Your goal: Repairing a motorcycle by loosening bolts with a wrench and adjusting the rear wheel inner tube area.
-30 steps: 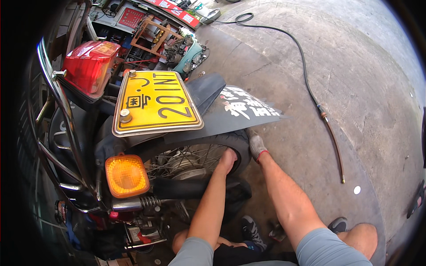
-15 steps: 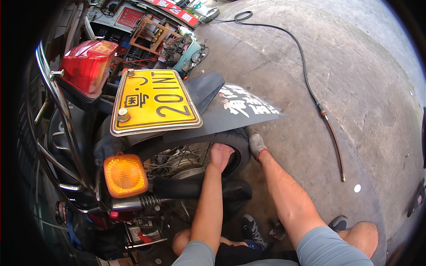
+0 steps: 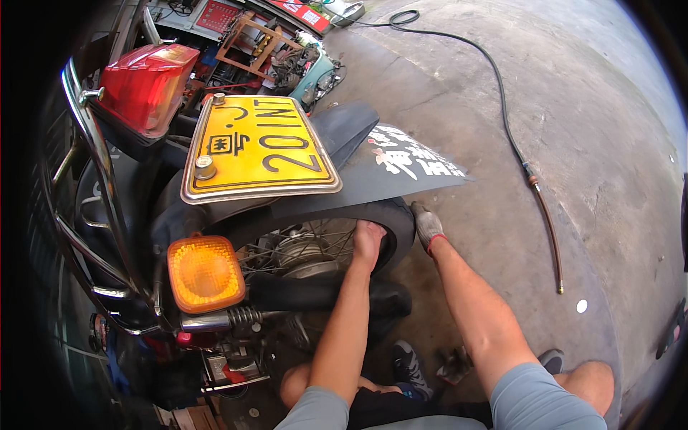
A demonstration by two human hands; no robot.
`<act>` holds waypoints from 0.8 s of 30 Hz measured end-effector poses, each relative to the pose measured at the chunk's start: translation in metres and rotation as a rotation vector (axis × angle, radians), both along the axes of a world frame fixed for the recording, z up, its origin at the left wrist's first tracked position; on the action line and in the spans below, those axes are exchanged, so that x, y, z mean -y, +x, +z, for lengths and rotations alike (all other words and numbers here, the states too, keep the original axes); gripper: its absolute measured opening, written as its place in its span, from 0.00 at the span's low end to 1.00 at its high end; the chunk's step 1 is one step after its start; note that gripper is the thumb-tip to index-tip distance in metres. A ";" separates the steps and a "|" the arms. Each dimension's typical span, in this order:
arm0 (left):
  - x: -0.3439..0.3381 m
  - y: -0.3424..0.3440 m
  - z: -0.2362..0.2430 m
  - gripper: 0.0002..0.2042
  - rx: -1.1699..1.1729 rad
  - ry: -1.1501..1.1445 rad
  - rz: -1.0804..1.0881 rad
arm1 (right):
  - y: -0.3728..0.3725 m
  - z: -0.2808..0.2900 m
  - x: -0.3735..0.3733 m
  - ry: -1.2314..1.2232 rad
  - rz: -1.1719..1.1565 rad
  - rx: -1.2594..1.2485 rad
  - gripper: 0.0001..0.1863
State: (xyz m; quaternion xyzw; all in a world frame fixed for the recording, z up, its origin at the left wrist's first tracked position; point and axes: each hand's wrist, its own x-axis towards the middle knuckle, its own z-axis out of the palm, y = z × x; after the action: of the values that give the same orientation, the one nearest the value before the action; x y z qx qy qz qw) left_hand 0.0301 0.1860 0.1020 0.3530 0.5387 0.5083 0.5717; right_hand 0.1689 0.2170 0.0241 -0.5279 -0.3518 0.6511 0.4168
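Presently: left hand (image 3: 368, 240) bare, right hand (image 3: 428, 226) gloved, both clasped on rear tyre (image 3: 398, 222) beneath mudguard (image 3: 358, 183), apparently steadying the wheel.

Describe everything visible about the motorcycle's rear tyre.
The rear tyre is black rubber, mounted on a spoked wheel whose thin metal spokes and hub show behind it. Only its lower rear arc is visible; the rest sits under the black mudguard and yellow plate. The left hand presses on its sidewall by the rim; the right hand, in a grey glove, grips its outer tread. Its contact with the concrete floor is hidden.
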 end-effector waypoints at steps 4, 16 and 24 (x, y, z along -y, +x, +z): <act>0.001 -0.042 -0.063 0.15 -0.222 -0.158 0.038 | -0.002 0.018 -0.021 0.238 -0.009 0.017 0.21; 0.016 -0.036 -0.063 0.30 -0.922 -0.530 -0.255 | -0.019 -0.008 -0.025 0.495 0.031 0.158 0.21; 0.013 -0.006 -0.051 0.12 -0.535 -0.417 -0.065 | -0.030 -0.040 -0.030 0.460 -0.096 -0.016 0.22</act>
State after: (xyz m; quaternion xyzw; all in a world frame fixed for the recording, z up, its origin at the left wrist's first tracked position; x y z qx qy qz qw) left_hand 0.0239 0.1734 0.0509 0.3666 0.7503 0.2581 0.4858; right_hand 0.1387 0.2472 -0.0159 -0.4299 -0.4620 0.5373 0.5595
